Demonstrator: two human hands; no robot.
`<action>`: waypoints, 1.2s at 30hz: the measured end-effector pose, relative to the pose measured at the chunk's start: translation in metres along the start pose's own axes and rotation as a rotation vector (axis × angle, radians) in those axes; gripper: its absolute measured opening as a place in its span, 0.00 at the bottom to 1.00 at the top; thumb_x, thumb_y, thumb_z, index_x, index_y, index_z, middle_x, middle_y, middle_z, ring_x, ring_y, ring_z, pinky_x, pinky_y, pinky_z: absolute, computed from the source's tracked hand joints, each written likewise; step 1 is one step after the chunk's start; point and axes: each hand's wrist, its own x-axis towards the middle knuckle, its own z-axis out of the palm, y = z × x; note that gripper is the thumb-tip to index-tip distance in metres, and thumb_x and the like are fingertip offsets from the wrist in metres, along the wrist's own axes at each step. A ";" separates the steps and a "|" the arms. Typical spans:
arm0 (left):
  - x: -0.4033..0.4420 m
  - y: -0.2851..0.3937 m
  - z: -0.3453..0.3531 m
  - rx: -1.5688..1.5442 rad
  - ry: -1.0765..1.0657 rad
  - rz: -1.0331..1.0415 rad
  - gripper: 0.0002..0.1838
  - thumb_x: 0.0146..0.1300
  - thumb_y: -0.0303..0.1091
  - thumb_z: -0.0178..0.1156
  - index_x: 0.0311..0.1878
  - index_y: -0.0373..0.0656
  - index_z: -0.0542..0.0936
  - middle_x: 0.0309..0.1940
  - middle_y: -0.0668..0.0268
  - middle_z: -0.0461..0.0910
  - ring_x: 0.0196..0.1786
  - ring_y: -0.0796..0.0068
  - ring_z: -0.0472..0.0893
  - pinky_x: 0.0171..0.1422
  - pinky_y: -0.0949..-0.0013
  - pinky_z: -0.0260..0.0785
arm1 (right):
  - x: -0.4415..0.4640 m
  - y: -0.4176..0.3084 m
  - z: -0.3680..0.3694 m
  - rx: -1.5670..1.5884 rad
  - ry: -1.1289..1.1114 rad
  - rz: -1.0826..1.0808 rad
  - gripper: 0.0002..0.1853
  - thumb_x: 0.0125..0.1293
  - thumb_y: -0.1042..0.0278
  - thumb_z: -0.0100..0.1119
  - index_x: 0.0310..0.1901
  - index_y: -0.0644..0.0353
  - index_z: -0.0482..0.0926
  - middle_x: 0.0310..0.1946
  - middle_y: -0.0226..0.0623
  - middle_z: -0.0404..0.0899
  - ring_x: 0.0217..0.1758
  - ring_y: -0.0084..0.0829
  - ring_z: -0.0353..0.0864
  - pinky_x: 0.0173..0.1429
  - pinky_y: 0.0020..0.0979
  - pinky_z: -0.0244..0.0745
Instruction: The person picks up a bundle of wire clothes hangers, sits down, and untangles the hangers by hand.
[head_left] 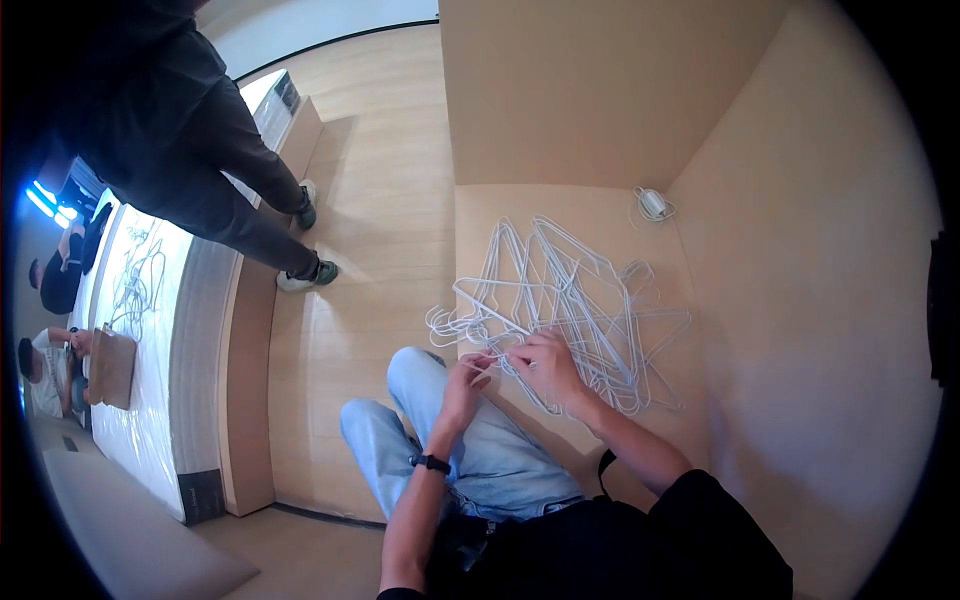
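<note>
A tangled heap of white wire hangers (575, 290) lies on the wooden surface to the right of my knees, with several hooks bunched at its left side. My left hand (465, 388) is closed around part of a white hanger at the near edge of the heap, above my thigh. Close beside it, my right hand (548, 365) has its fingers pinched on the same hanger near the hook end. The exact grip points are partly hidden by my fingers.
A white coiled cable with a plug-like block (654, 205) sits in the corner by the wooden panels. Across the floor, a person in dark trousers (225, 170) stands by a plastic-wrapped mattress (150, 400). Farther off, another person is beside a brown box (111, 369).
</note>
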 end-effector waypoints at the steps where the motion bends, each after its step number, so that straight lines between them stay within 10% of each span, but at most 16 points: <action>1: -0.007 0.005 -0.004 0.004 -0.004 -0.001 0.20 0.72 0.45 0.44 0.55 0.43 0.76 0.56 0.60 0.77 0.58 0.65 0.77 0.61 0.60 0.68 | 0.001 -0.007 0.003 0.000 0.005 0.003 0.04 0.56 0.70 0.66 0.32 0.58 0.85 0.27 0.38 0.81 0.33 0.41 0.78 0.42 0.39 0.72; 7: -0.060 0.056 -0.029 -0.520 -0.233 -0.287 0.35 0.72 0.58 0.40 0.58 0.32 0.73 0.57 0.48 0.78 0.58 0.53 0.79 0.64 0.51 0.70 | 0.003 -0.051 0.011 0.002 -0.227 0.135 0.07 0.59 0.63 0.61 0.31 0.54 0.86 0.28 0.41 0.81 0.35 0.44 0.80 0.39 0.44 0.74; 12: -0.098 0.036 -0.050 -0.298 0.045 -0.347 0.32 0.74 0.58 0.42 0.45 0.33 0.78 0.45 0.49 0.82 0.48 0.54 0.84 0.50 0.59 0.79 | -0.014 -0.081 0.039 -0.076 -0.398 0.088 0.08 0.60 0.61 0.59 0.34 0.50 0.87 0.28 0.36 0.80 0.39 0.42 0.81 0.40 0.43 0.76; 17: -0.118 -0.009 -0.094 -0.160 0.187 -0.163 0.24 0.76 0.49 0.46 0.34 0.37 0.77 0.12 0.68 0.71 0.15 0.75 0.75 0.25 0.72 0.74 | -0.028 -0.075 0.046 0.040 -0.374 0.002 0.11 0.58 0.64 0.62 0.42 0.50 0.86 0.37 0.34 0.81 0.48 0.39 0.79 0.47 0.40 0.77; 20: -0.123 -0.005 -0.095 -0.166 0.261 -0.177 0.23 0.76 0.47 0.48 0.31 0.38 0.77 0.10 0.73 0.64 0.10 0.82 0.65 0.20 0.75 0.69 | -0.038 -0.056 0.037 0.112 -0.376 -0.013 0.15 0.56 0.64 0.65 0.47 0.51 0.84 0.47 0.34 0.79 0.57 0.39 0.74 0.56 0.39 0.74; 29: -0.126 0.005 -0.090 0.463 0.287 -0.056 0.16 0.72 0.40 0.57 0.35 0.36 0.80 0.14 0.78 0.66 0.16 0.85 0.65 0.22 0.78 0.53 | -0.053 -0.023 -0.009 -0.116 -0.251 0.094 0.21 0.57 0.60 0.66 0.53 0.52 0.81 0.57 0.39 0.76 0.61 0.41 0.75 0.63 0.41 0.70; 36: -0.146 0.037 -0.051 1.075 0.163 0.133 0.36 0.39 0.53 0.79 0.47 0.39 0.79 0.19 0.64 0.72 0.24 0.70 0.75 0.31 0.67 0.69 | -0.039 -0.029 0.006 0.101 -0.158 0.045 0.09 0.59 0.71 0.62 0.42 0.59 0.83 0.45 0.39 0.82 0.44 0.37 0.84 0.46 0.34 0.80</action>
